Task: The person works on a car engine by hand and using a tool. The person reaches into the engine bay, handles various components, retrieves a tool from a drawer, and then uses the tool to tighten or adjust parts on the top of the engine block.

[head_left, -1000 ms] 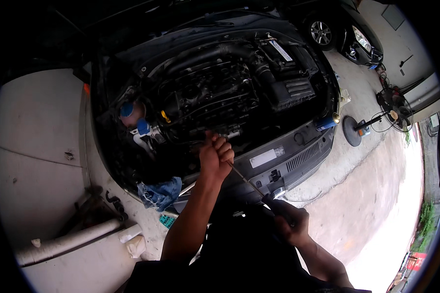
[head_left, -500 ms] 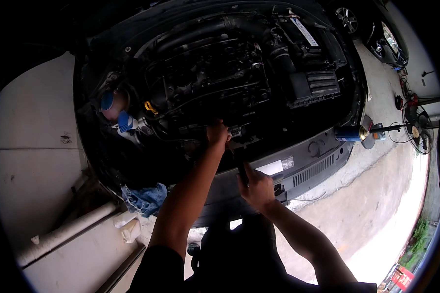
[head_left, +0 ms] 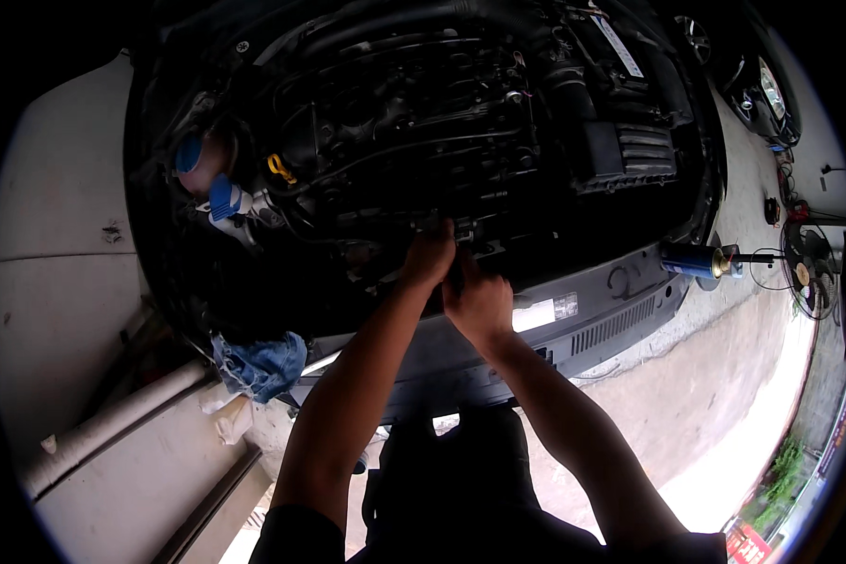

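Both my arms reach over the front of a car's engine bay (head_left: 395, 141). My left hand (head_left: 430, 256) is closed in the shade at the front of the engine, beside a small grey part (head_left: 464, 228); whatever its fingers grip is hidden. Right beside it and slightly nearer me, my right hand (head_left: 479, 308) is wrapped around a dark, stick-like tool handle (head_left: 455, 275). Most of the handle is covered by the fingers, and its far end is lost in shadow near my left hand.
A blue spray can (head_left: 694, 260) lies on the right end of the front panel (head_left: 620, 320). A blue rag (head_left: 261, 365) hangs at the left front edge. Blue-capped reservoirs (head_left: 207, 169) and a yellow dipstick loop (head_left: 279, 169) are at left. A fan (head_left: 806, 268) stands far right.
My right hand has moved forward with the tool, close up to my left hand, and less of the handle shows. The view has shifted slightly.
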Action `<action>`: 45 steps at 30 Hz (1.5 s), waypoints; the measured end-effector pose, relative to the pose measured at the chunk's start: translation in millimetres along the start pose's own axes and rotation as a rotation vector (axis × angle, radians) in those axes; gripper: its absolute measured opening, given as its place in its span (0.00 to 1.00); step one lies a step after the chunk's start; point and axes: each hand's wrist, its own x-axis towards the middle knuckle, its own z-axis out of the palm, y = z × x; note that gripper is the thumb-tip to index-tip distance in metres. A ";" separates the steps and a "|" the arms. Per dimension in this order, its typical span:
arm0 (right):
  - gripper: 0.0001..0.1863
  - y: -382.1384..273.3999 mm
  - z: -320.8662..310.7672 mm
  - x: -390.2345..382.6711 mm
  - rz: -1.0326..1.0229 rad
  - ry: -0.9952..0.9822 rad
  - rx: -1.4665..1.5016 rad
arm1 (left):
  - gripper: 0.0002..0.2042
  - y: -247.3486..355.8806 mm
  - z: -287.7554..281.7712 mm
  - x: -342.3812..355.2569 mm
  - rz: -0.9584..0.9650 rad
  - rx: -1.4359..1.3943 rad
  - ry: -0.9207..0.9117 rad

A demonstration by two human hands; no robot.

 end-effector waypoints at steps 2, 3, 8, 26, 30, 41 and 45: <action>0.16 -1.5 5.1 6.2 0.041 -0.024 0.027 | 0.25 -4.0 -4.6 -1.2 -0.009 -0.046 0.004; 0.16 -2.3 8.6 9.9 0.037 -0.027 0.029 | 0.25 -7.1 -7.0 -1.1 -0.015 -0.090 0.006; 0.16 -5.8 19.6 19.2 0.076 -0.063 -0.027 | 0.23 -18.7 -13.0 3.8 0.093 -0.228 0.009; 0.14 -9.6 28.9 40.4 0.034 -0.097 -0.115 | 0.19 -37.5 -9.6 50.9 0.137 -0.242 0.037; 0.20 -4.1 33.0 39.4 0.012 -0.095 -0.109 | 0.19 -33.6 -11.8 48.6 0.069 -0.190 0.047; 0.13 -5.2 42.7 42.3 0.184 0.039 0.355 | 0.13 -11.4 -33.8 10.2 0.029 -0.693 -0.151; 0.12 -5.0 47.0 45.7 0.290 0.117 0.684 | 0.12 5.0 -31.9 3.3 -0.082 -0.851 -0.215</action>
